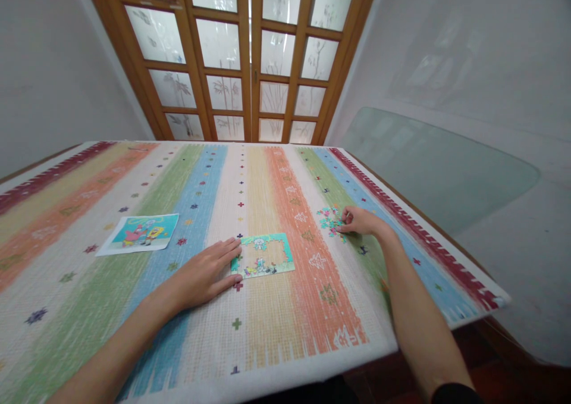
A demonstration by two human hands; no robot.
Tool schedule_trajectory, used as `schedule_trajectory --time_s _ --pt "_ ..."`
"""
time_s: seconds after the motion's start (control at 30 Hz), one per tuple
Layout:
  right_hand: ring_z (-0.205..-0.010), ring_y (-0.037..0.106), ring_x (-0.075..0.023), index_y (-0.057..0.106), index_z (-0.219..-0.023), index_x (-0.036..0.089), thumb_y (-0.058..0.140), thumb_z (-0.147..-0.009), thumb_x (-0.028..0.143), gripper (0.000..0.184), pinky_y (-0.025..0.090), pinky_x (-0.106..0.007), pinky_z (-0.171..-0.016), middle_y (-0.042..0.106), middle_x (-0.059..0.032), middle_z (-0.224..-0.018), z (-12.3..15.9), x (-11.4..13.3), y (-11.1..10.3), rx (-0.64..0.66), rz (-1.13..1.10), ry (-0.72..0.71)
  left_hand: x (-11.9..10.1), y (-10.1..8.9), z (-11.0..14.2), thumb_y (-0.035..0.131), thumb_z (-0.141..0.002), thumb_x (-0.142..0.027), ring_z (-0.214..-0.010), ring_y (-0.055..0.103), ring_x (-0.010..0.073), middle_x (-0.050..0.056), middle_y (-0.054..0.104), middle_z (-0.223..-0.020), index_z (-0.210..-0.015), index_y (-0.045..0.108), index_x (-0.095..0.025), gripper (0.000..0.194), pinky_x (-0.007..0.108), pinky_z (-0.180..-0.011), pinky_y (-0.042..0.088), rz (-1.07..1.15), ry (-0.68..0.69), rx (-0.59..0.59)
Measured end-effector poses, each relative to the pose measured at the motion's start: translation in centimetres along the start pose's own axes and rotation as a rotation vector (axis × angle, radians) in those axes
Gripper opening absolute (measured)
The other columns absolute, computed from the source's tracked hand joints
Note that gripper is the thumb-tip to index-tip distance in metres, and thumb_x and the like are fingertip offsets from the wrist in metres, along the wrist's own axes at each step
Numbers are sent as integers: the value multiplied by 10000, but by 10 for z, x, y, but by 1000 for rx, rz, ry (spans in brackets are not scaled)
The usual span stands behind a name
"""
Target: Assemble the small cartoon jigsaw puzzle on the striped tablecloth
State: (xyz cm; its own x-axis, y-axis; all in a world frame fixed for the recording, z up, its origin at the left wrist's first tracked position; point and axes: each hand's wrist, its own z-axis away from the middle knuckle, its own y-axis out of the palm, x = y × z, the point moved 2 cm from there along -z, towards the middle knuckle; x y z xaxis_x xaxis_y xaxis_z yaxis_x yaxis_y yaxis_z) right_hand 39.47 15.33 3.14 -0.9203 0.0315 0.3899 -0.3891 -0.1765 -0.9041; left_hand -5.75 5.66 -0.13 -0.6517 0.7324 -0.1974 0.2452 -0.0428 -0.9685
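A partly assembled jigsaw puzzle (pixel 264 255) with a teal border and a gap in its middle lies on the striped tablecloth (pixel 134 309). My left hand (pixel 209 273) lies flat beside it, fingers stretched out and touching its left edge. A small heap of loose puzzle pieces (pixel 329 218) sits to the right. My right hand (pixel 359 221) rests at that heap with fingers curled in a pinch on the pieces; what they hold is too small to make out.
A cartoon reference picture (pixel 140 233) lies at the left of the table. Wooden doors with frosted glass panes (pixel 250 59) stand behind the table. A glass sheet (pixel 437 166) leans against the right wall. The table's right edge (pixel 446 261) is close to my right arm.
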Motion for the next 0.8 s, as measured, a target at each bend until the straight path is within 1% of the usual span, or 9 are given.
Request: schedule_trajectory --time_s 0.13,0.27,0.37,0.47,0.53,0.57,0.63,0.73,0.8 --pt "-631 534 -151 504 -698 226 807 -653 433 370 374 -253 -573 587 28 -651 1 11 5 27 -9 -40 0 0 0 415 -1051 -551 -1431 451 283 117 421 -1586 -1483 457 -194 562 448 -1189 376 -9 9 7" --pt "-620 501 -147 482 -653 224 768 -658 495 394 360 -257 -576 542 34 -605 8 13 1 171 -53 -128 0 0 0 408 -1053 -545 -1428 454 289 127 416 -1587 -1486 452 -177 570 448 -1193 374 -19 12 5" --pt "-594 487 -139 490 -648 221 789 -602 480 398 366 -261 -575 518 45 -582 13 6 -5 234 -55 -123 -1 0 -1 388 -1057 -557 -1428 454 289 135 420 -1583 -1475 464 -164 578 449 -1196 369 -29 11 12" --pt "-585 497 -143 543 -694 210 834 -527 421 396 373 -263 -562 518 48 -585 15 -1 -4 366 -32 -105 0 0 -1 394 -1055 -558 -1426 457 281 131 422 -1583 -1471 471 -173 571 441 -1196 368 -23 5 18" --pt "-599 516 -150 564 -745 205 858 -506 402 427 384 -264 -564 532 44 -609 15 -3 -3 435 -16 -97 0 0 0 408 -1051 -554 -1424 460 287 129 424 -1581 -1471 474 -178 567 451 -1193 373 -13 1 14" --pt "-612 528 -155 568 -772 205 863 -515 401 437 392 -264 -573 545 39 -627 15 -4 -3 434 -15 -100 0 0 0 416 -1049 -552 -1423 461 291 129 427 -1579 -1471 476 -178 567 458 -1191 375 -9 0 11" --pt "-638 554 -164 576 -812 205 853 -571 392 413 408 -264 -591 578 23 -663 14 -4 -4 367 -7 -110 1 0 0 425 -1046 -549 -1422 461 297 129 430 -1576 -1470 480 -177 567 469 -1187 380 -2 0 5" --pt "-670 583 -172 601 -865 207 786 -685 342 291 424 -260 -609 636 -1 -709 12 -7 -7 243 50 -90 0 0 0 425 -1046 -548 -1423 460 293 124 428 -1579 -1474 477 -180 566 467 -1188 378 1 1 3" --pt "-687 594 -176 611 -891 210 742 -725 297 229 424 -259 -616 660 -10 -732 11 -8 -8 190 89 -65 0 -1 0 422 -1046 -553 -1424 460 288 117 428 -1580 -1477 473 -185 569 458 -1190 376 0 1 7"
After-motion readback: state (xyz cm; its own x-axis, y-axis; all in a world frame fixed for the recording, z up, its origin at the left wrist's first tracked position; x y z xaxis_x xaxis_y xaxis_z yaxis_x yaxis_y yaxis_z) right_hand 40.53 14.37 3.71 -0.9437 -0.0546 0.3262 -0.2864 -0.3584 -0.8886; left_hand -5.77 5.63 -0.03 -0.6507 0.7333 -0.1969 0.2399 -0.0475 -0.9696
